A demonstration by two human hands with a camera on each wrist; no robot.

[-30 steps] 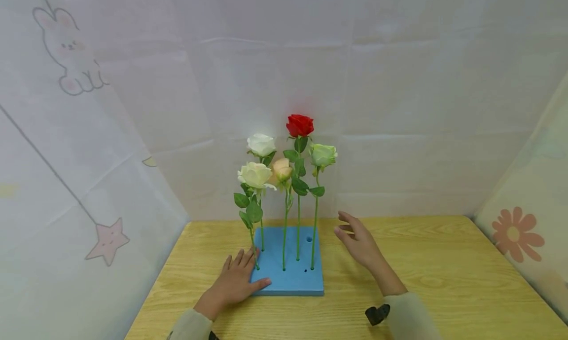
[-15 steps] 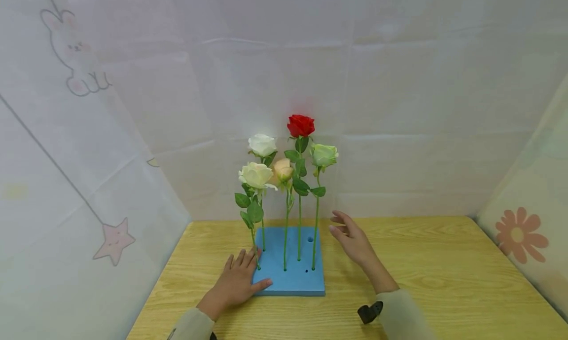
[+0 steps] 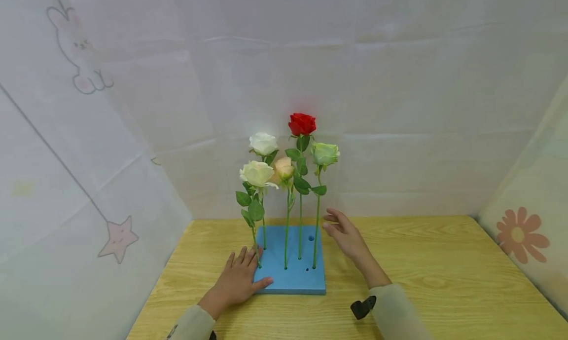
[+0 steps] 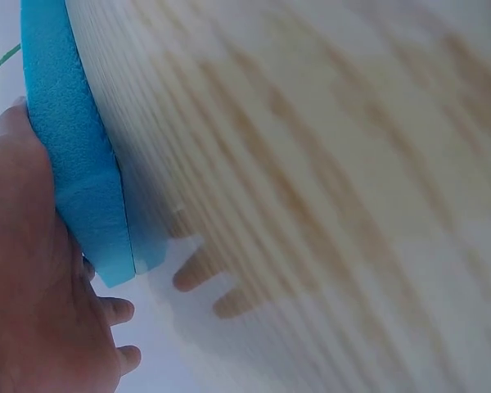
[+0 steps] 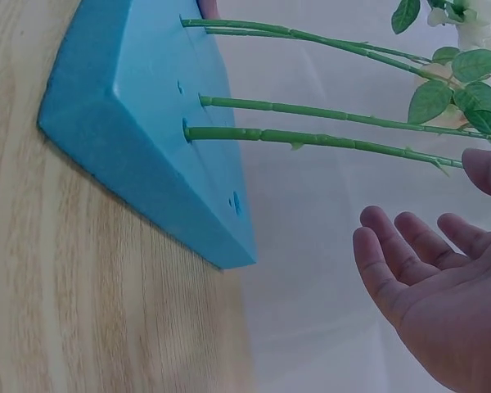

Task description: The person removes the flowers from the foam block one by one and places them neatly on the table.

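Note:
Five artificial roses would be several stems standing in a blue foam block point(image 3: 293, 282): a red rose point(image 3: 302, 124), a pale green rose point(image 3: 325, 154), a peach rose point(image 3: 284, 168), a white rose point(image 3: 264, 143) and a cream rose point(image 3: 257, 173). My left hand point(image 3: 238, 282) rests on the block's left edge, fingers spread and thumb on its top. To the right of the pale green rose's stem point(image 5: 262, 135), my right hand point(image 3: 349, 238) is held above the table, fingers loosely bent with nothing in them.
The block stands on a wood-grain table point(image 3: 426, 271). A pale cloth backdrop point(image 3: 412, 108) rises behind and at both sides. An unfilled hole point(image 3: 311, 238) shows near the block's back right corner. A dark strap piece point(image 3: 363, 308) sits at the right wrist.
My right hand has moved left, closer to the pale green rose's stem. The left hand stays on the block, and the roses keep their places.

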